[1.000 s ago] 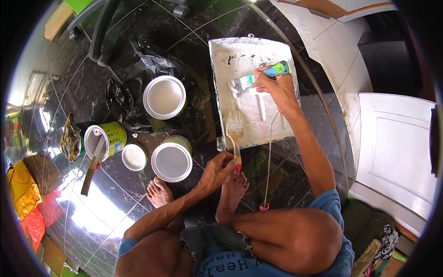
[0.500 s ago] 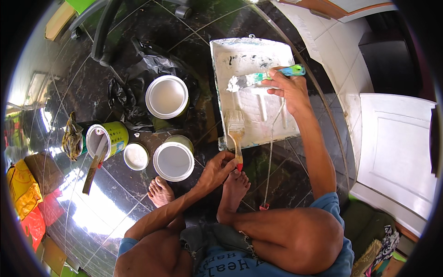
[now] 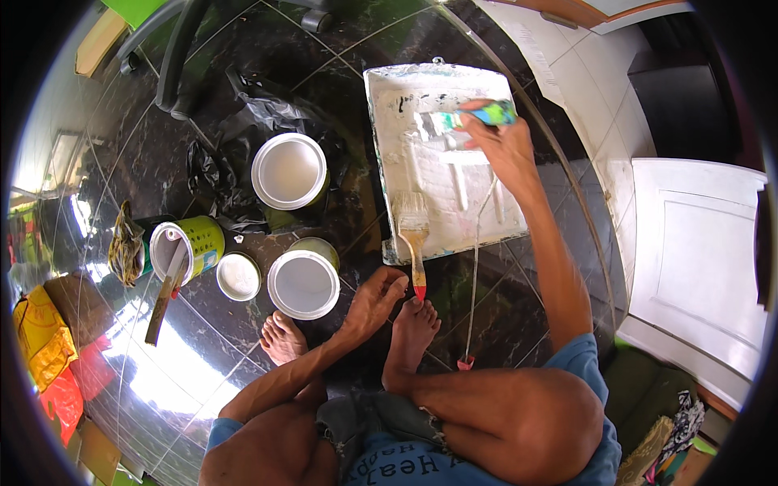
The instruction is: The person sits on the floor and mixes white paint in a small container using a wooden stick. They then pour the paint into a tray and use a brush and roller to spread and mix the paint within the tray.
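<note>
- Here's the right hand (image 3: 504,152) above the paint tray (image 3: 478,84), fingers wrapped around the green-and-blue handle of a flat, paint-smeared tool (image 3: 498,112), slightly blurred.
- That tool lies just beyond the palm, over the tray's upper half: working end left, handle right and a touch higher, long axis running across the tray.
- Down to the left hand (image 3: 373,304): fingers curled in, nothing visible between them; whether they press together, one cannot tell.
- Just right of those fingertips sits the paintbrush (image 3: 414,233), apart from them, bristles on the tray, red handle tip toward the foot (image 3: 412,336), long axis nearly straight up the view.
- Over to the writing: dark print and a blue patch on the yellow-green can (image 3: 207,243), dark lettering upside down on the blue shirt (image 3: 397,460).
</note>
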A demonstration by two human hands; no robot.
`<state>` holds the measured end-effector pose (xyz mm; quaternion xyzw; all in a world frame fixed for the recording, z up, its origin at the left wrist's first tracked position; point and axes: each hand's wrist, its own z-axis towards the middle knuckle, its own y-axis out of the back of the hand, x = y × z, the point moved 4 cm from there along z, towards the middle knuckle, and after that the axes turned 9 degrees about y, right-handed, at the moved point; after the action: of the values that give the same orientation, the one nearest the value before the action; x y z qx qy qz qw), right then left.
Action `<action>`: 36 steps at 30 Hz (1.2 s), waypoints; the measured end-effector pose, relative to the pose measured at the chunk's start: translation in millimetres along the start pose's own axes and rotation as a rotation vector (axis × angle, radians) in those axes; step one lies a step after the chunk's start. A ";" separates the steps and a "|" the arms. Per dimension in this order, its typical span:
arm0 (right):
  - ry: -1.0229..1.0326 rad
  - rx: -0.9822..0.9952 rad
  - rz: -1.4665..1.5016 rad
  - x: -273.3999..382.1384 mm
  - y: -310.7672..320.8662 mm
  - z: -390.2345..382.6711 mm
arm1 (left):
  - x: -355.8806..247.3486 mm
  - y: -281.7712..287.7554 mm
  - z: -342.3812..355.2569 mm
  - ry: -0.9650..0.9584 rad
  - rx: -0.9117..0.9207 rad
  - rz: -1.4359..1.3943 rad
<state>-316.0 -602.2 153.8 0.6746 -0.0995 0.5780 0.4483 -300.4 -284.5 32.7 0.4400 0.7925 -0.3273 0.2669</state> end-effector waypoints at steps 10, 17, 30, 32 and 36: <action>0.241 0.405 -0.432 35.8 -44.9 22.6 | -1.0 -0.1 1.9 -0.029 -0.016 0.041; 0.114 0.456 -0.405 51.9 -46.2 -5.5 | 4.9 -0.3 3.2 -0.036 -0.001 -0.036; -0.145 0.152 0.217 3.9 -15.2 -26.7 | 1.8 2.8 1.4 -0.029 -0.022 0.087; -0.152 0.160 0.236 -0.7 -14.2 -24.7 | 0.1 4.5 -0.3 -0.017 -0.030 0.143; -0.183 0.213 0.300 -5.2 -15.1 -12.5 | -2.4 7.4 -0.8 -0.102 -0.130 0.229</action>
<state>-316.4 -586.5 141.0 0.7455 -0.1778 0.5817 0.2724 -292.9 -282.3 32.8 0.4920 0.7421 -0.2645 0.3704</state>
